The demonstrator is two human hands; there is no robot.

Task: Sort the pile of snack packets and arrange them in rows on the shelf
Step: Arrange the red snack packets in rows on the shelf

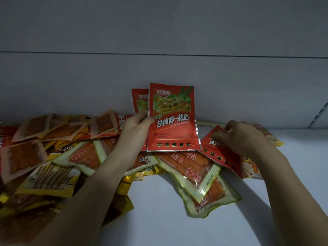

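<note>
**Snack packets heaped on a white shelf, red ones held up**

Snack packets (53,157) lie in a loose, overlapping pile on the white shelf (159,219), heaped thickest at the left and thinning toward the middle. Several kinds are mixed: yellow packets with a clear window, pale-green-bordered clear packets of orange-red sticks, and peach-edged packets of dark red strips near the back wall.

The left hand (135,128) holds two red packets upright above the pile, its thumb curled over the left edge of the front red packet (173,118). That packet is glossy red with a silver rim, a picture of green onion and yellow strips at the top, and large white characters across the middle. A second red packet (140,101) of the same design stands just behind it, showing only its upper left part.

The right hand (243,137) rests on a third red packet (220,153) that lies tilted on the right end of the pile, fingers bent and pinching its upper edge.

Counted: three red packets in view, two in the left hand and one under the right. Two green-bordered packets lie stacked at the front centre; the rest overlap too much to count.
</note>
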